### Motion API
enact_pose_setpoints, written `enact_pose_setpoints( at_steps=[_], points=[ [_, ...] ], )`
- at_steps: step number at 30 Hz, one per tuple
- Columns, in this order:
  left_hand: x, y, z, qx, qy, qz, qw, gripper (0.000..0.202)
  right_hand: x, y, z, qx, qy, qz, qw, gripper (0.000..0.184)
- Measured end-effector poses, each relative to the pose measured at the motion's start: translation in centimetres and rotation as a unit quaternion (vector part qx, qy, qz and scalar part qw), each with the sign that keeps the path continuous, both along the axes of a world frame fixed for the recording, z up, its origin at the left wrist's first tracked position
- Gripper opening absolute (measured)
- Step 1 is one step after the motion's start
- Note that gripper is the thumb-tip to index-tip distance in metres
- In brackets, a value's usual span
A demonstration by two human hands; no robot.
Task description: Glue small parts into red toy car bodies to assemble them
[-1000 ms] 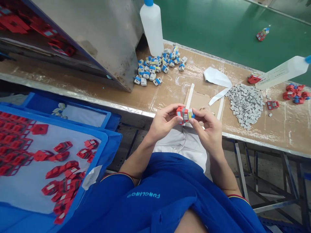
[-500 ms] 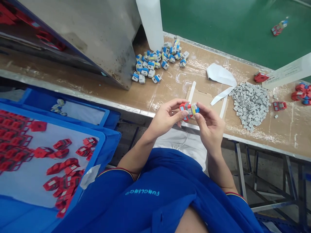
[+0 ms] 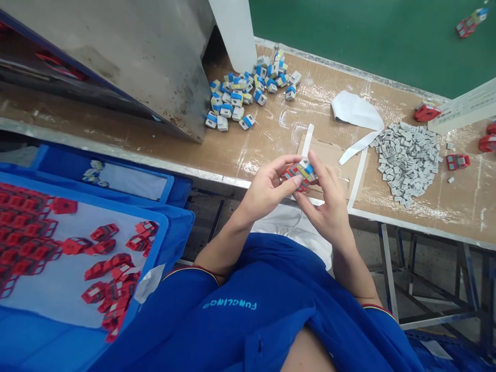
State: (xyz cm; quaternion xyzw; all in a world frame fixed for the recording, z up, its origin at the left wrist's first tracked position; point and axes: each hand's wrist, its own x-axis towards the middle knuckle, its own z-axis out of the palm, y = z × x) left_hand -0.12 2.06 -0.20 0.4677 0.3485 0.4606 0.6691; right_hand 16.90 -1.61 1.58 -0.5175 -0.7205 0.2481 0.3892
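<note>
Workbench | red-blue plastic part | gripped between left hand and right hand

workbench, viewed from above, front edge nearest the wearer. small block held between left hand and right hand, above a cardboard sheet on the bench. behind and left: heap of connector housings, just before a plastic bottle and beside a steel machine housing. right of the cardboard: heap of small caps; behind it, paper scrap. lower left, off the bench: stacked plastic trays holding moulded frames.
</note>
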Motion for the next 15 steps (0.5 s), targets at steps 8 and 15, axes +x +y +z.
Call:
enact_pose_setpoints(
  at_steps=[8,15],
  points=[
    [-0.3,0.5,0.3,-0.031,-0.032,-0.067,0.997,0.050,0.4,0.5,1.2,0.003,-0.046,0.027,0.999,0.069],
    [-2.1,0.9,2.7,0.053,0.056,-0.036,0.996,0.045,1.6,1.1,3.8,-0.011,-0.073,0.065,0.995,0.079]
  ],
)
